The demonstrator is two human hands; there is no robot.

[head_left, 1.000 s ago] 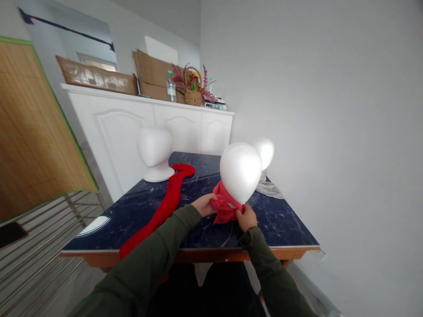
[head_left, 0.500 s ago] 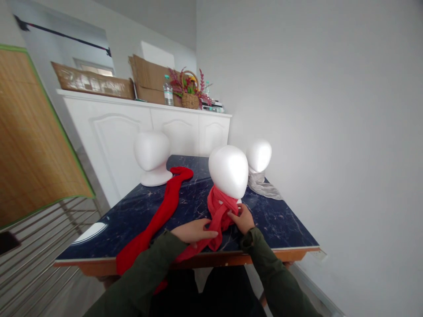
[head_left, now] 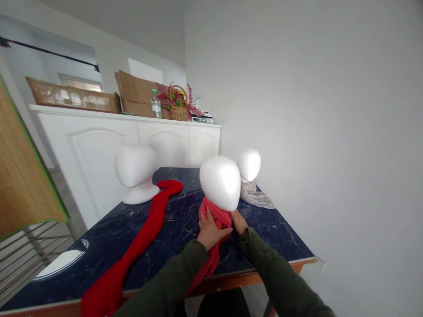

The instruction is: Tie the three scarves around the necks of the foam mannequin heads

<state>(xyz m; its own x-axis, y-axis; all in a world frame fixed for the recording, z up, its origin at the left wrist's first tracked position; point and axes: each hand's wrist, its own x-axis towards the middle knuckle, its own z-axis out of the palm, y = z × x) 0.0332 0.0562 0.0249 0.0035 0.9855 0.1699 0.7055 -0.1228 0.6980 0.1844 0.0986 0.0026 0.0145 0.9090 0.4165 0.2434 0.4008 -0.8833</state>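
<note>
Beneath the foam head (head_left: pixel 220 182), left hand (head_left: pixel 209 230) and right hand (head_left: pixel 239 222) grasp the red scarf (head_left: pixel 218 217).

Wooden board (head_left: pixel 72 95), far left on the cabinet (head_left: pixel 99 136): pale markings, blurred, not legible.
Water bottle (head_left: pixel 154 105), far: label too small to read.
Readable text: none.
</note>
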